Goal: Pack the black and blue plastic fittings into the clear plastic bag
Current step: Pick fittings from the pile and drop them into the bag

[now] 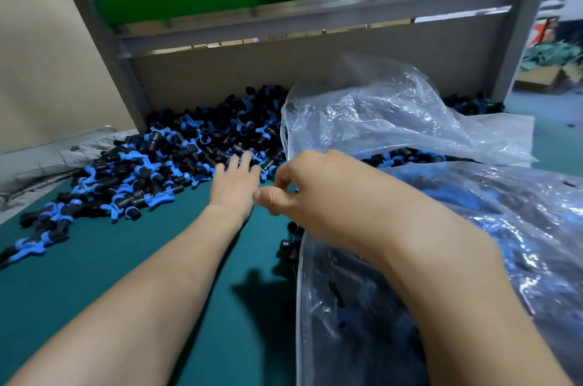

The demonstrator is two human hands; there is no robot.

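Judging by the dark mass seen through the bag (523, 247), many fittings (157, 165) are already packed, yet a large pile is left on the mat (126, 275) just left of the bag. The left hand (233, 184) is laid, fingers spread, on that pile. The bag's rim appears to be pinched by the right hand (315, 196).
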